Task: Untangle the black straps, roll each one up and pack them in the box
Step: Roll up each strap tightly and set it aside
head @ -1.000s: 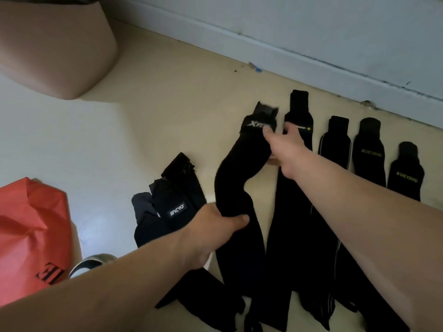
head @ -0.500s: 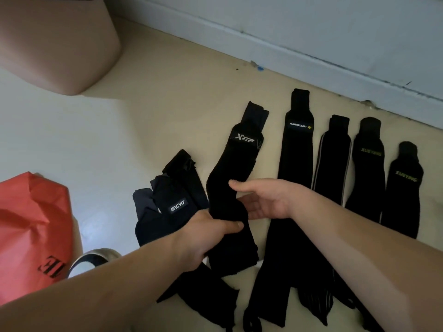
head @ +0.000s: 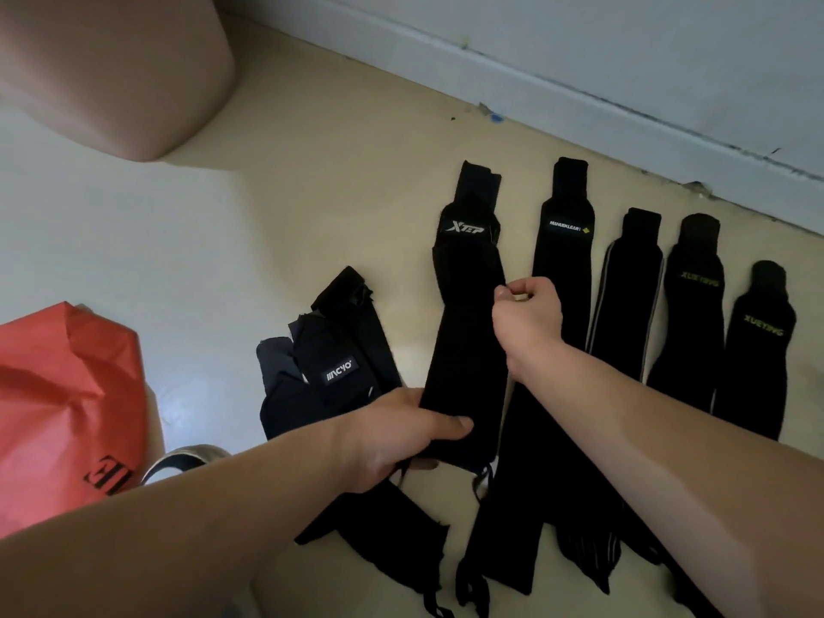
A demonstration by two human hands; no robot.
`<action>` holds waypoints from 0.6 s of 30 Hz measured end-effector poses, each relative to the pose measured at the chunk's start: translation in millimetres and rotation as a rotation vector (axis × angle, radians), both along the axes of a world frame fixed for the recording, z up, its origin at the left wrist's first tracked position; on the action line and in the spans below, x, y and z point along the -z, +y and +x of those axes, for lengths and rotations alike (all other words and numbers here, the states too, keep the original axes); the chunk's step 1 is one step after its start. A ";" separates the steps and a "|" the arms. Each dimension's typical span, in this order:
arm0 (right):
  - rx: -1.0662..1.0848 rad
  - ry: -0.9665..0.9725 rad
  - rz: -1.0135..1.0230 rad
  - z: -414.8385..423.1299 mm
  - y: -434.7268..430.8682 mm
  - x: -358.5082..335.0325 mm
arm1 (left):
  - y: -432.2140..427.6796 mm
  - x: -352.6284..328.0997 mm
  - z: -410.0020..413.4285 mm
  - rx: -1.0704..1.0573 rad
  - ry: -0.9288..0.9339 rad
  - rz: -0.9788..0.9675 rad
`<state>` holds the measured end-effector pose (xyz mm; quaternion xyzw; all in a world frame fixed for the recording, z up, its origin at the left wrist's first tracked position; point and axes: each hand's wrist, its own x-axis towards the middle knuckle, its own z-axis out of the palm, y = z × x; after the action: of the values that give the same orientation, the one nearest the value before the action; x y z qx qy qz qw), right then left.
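Note:
Several black straps lie side by side on the beige floor. The XTEP strap [head: 468,332] lies straight in the middle. My left hand [head: 401,434] grips its near end, thumb on top. My right hand [head: 528,310] has its fingers curled, with thumb and forefinger pinching the strap's right edge about halfway up. To the right lie the MANUEKLEAR strap [head: 564,260], a grey-edged strap [head: 628,296] and two XUETING straps [head: 695,314] [head: 758,359]. A crumpled JINCYO strap [head: 330,372] sits left of my left hand. No box is in view.
A red paper bag [head: 67,394] lies at the left, with a shiny metal ring [head: 187,459] beside it. A beige rounded object [head: 111,69] fills the upper left. The white baseboard [head: 579,104] runs behind the straps.
The XTEP strap, bent a second ago, now lies straight. My right hand came down from its top end to its middle edge and closed. My left hand kept hold of the near end.

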<state>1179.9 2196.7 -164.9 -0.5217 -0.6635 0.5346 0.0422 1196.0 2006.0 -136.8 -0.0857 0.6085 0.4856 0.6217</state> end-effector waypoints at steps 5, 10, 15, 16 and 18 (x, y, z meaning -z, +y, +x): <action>-0.620 -0.231 0.664 14.6 -0.5 7.5 | -6.7 10.0 11.2 -0.070 0.099 -0.123; -1.238 -0.115 0.981 39.3 -21.7 25.4 | -14.4 12.5 22.1 0.356 0.266 -0.176; -1.349 -0.216 0.931 44.6 -25.0 35.5 | -26.9 -2.6 -5.6 0.348 0.556 -0.209; -1.328 -0.217 0.980 42.5 -27.1 36.0 | -31.2 -5.6 -13.9 0.198 0.528 -0.204; -1.268 -0.200 1.085 30.7 -35.6 29.5 | -43.5 -4.4 -34.5 -0.031 0.598 -0.264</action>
<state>1210.6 2161.1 -194.3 -0.0023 -0.9967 0.0151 -0.0801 1161.5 1962.4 -132.4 -0.0282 0.8206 0.4156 0.3914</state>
